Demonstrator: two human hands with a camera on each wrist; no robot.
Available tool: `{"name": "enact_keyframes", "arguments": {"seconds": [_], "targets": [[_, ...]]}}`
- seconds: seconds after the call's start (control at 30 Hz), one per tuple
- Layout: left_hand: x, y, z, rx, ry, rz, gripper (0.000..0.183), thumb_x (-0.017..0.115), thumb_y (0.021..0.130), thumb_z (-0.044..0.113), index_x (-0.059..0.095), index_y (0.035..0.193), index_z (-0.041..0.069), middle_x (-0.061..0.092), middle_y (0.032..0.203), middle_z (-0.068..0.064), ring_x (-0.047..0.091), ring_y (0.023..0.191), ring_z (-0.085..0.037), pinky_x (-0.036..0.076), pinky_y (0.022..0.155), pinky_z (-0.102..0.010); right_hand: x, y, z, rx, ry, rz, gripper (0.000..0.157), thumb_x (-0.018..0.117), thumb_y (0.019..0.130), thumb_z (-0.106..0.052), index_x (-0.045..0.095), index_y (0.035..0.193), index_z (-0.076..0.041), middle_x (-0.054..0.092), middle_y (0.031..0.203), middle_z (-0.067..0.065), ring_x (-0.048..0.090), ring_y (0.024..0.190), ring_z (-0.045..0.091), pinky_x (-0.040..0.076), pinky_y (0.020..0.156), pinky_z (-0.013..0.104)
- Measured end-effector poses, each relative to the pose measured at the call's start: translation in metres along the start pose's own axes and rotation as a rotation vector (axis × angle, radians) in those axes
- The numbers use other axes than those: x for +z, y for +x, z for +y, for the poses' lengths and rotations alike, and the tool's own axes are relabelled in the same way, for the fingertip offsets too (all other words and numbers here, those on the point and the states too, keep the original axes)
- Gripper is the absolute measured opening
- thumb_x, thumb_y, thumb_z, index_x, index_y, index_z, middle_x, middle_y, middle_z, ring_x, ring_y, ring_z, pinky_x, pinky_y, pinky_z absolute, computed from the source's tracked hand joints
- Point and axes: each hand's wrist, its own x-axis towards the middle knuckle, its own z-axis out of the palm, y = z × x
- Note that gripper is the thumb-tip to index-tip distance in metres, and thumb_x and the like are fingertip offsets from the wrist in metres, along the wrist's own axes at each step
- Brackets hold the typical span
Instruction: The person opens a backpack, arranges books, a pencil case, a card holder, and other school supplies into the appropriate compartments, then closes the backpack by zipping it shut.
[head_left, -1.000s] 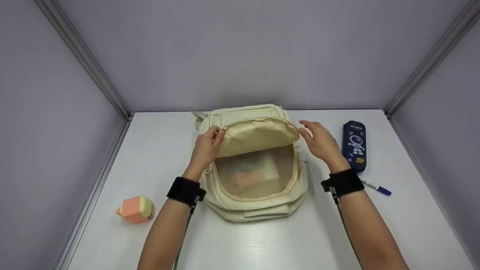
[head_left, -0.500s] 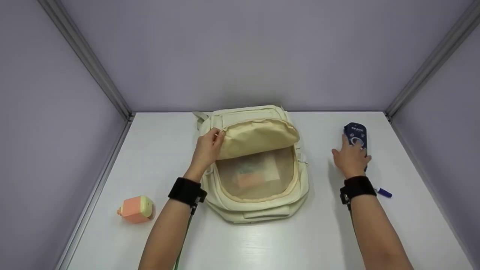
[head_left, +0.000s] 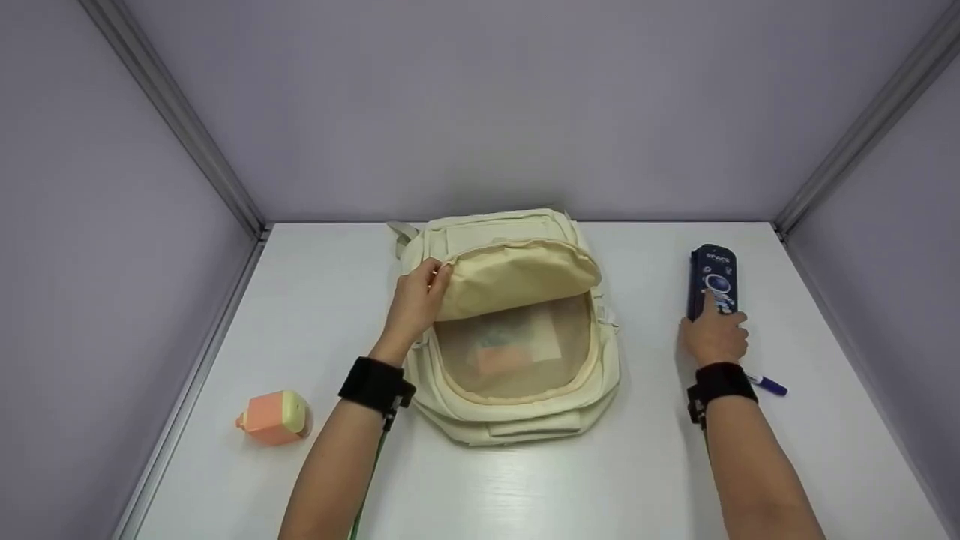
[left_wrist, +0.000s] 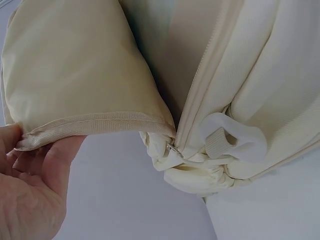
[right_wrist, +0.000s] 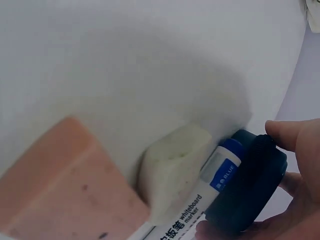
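Right hand (head_left: 714, 337) has slid to grip the case's (head_left: 715, 271) six-o'clock end, table (head_left: 651, 300) separating it from the bag (head_left: 517, 386), whose flap edge (left_wrist: 100, 124) left hand (head_left: 414, 298) pinches.

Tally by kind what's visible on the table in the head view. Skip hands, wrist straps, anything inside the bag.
Backpack: 1
Navy case: 1
Marker: 1
Orange-and-yellow bottle-shaped item: 1
Total: 4
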Motion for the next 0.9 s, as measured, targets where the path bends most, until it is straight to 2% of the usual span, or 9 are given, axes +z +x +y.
{"name": "enact_keyframes", "arguments": {"seconds": [0.1, 0.3, 0.5, 0.73, 0.9], "targets": [[0.000, 0.000, 0.000, -0.007, -0.005, -0.001, 0.026, 0.051, 0.104, 0.027, 0.064, 0.099, 0.005, 0.050, 0.068, 0.001, 0.044, 0.062, -0.017, 0.035, 0.057, -0.032, 0.000, 0.001, 0.002, -0.006, 0.002, 0.007, 0.070, 0.048, 0.100, -0.027, 0.013, 0.157, -0.007, 0.020, 0.132, 0.054, 0.036, 0.115, 0.067, 0.039, 0.086, 0.069], [0.001, 0.000, 0.000, -0.008, -0.011, -0.004, 0.026, 0.051, 0.104, 0.027, 0.064, 0.098, 0.006, 0.052, 0.069, 0.001, 0.045, 0.062, -0.016, 0.037, 0.057, -0.031, -0.005, 0.001, -0.001, -0.018, -0.010, -0.010, 0.070, 0.049, 0.100, -0.028, 0.014, 0.156, -0.006, 0.022, 0.131, 0.053, 0.035, 0.116, 0.067, 0.038, 0.088, 0.069], [0.001, 0.000, -0.001, 0.001, -0.014, -0.004, 0.026, 0.051, 0.104, 0.027, 0.064, 0.099, 0.006, 0.049, 0.066, 0.002, 0.043, 0.058, -0.015, 0.036, 0.055, -0.031, -0.011, -0.002, -0.005, -0.009, 0.063, -0.006, 0.066, 0.046, 0.101, -0.027, 0.017, 0.156, -0.005, 0.020, 0.133, 0.050, 0.029, 0.121, 0.064, 0.039, 0.087, 0.069], [0.001, 0.000, -0.001, -0.006, -0.011, -0.003, 0.024, 0.052, 0.104, 0.026, 0.064, 0.099, 0.005, 0.054, 0.069, 0.001, 0.047, 0.062, -0.016, 0.038, 0.058, -0.032, -0.012, -0.003, -0.005, -0.028, 0.079, 0.050, 0.061, 0.038, 0.104, -0.032, 0.020, 0.155, -0.005, 0.016, 0.136, 0.051, 0.025, 0.123, 0.063, 0.037, 0.089, 0.069], [0.000, 0.000, -0.001, -0.005, -0.008, 0.001, 0.024, 0.052, 0.104, 0.025, 0.065, 0.099, 0.005, 0.056, 0.070, 0.000, 0.048, 0.063, -0.016, 0.038, 0.059, -0.032, -0.016, -0.007, -0.006, -0.064, 0.093, 0.137, 0.056, 0.037, 0.105, -0.031, 0.028, 0.153, -0.004, 0.021, 0.133, 0.051, 0.027, 0.119, 0.064, 0.036, 0.088, 0.069]]}}
